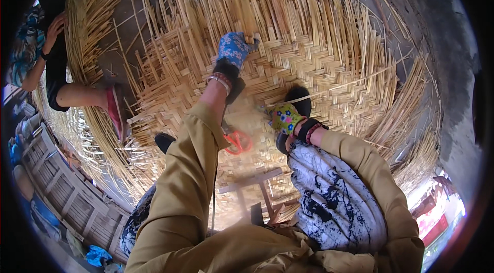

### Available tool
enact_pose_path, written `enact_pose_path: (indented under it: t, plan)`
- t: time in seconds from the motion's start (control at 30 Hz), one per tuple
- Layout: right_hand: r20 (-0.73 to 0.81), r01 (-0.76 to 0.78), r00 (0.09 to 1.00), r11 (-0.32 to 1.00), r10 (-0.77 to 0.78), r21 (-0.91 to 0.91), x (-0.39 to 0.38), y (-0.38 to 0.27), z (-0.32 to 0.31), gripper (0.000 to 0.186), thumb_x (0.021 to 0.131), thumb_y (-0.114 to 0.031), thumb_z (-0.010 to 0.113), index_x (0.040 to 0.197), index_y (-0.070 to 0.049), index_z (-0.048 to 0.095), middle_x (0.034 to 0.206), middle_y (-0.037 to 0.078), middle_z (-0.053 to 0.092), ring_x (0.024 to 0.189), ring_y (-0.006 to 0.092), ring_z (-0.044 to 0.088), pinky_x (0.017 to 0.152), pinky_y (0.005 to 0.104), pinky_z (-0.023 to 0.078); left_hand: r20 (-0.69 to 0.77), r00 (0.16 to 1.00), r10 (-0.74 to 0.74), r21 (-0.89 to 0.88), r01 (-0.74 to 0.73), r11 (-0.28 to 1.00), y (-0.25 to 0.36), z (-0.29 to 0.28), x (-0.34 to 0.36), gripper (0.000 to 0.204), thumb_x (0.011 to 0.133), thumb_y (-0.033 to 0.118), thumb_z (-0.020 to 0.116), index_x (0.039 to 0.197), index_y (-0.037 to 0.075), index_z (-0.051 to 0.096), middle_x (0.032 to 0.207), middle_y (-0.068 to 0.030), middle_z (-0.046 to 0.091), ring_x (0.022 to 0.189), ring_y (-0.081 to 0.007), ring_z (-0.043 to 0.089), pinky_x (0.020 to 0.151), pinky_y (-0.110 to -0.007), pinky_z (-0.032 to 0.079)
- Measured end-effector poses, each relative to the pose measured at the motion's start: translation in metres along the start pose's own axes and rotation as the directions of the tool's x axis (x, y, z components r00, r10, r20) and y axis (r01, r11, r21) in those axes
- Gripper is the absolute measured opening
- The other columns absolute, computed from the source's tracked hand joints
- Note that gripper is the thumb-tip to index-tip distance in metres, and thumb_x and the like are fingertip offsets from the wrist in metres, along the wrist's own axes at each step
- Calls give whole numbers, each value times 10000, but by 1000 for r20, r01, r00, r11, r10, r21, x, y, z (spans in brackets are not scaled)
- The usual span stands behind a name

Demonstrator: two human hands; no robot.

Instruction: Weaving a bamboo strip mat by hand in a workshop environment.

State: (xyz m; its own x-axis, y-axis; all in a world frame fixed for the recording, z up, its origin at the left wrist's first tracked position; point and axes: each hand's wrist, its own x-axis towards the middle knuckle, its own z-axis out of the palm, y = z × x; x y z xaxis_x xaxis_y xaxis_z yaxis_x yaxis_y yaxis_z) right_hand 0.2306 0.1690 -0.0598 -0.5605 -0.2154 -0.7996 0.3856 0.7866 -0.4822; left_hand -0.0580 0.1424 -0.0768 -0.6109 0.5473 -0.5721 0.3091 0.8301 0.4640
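Observation:
A large mat [288, 62] of split straw-coloured strips, woven in a zigzag, spreads under me, its loose strip ends fanning out at the far side. My left hand [234, 50], in a blue flowered glove, is closed low over the mat where weave meets loose ends; what it grips is hidden. My right hand [285, 118], in a yellow-green flowered glove, is nearer, beside my black shoe [299, 99]. Its fingers are blurred. A thin loose strip [355, 83] slants across the mat to its right. Scissors with orange handles [238, 142] lie between my arms.
A low wooden stool [252, 180] is below me. At the left, another person's leg with a pink shoe [116, 113] stands by a bundle of long strips [85, 26]. A slatted wooden frame [67, 190] lies lower left; a grey wall [458, 67] rises right.

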Motion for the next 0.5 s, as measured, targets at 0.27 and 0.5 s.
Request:
enact_pose_path:
  t: [0.27,0.5]
  plan:
    - [3,33,999,999,-33,22,11,-4,-5,396,833,-338,458,1144,-96,492,1094,106,555,984,284,535,816,445,417,80,994,-75,-798,109,592,-6,5,1,168,720,119,724,714,-7,612,589,-32,571,430,-79,486,419,-218,399]
    - [89,56,994,994,-65,98,28,-10,-13,423,843,-332,451,1194,-96,466,1143,103,540,1026,287,522,846,457,409,-14,988,-154,-720,97,688,-12,25,2,147,723,115,702,781,8,619,612,-31,585,541,-80,488,509,-237,415]
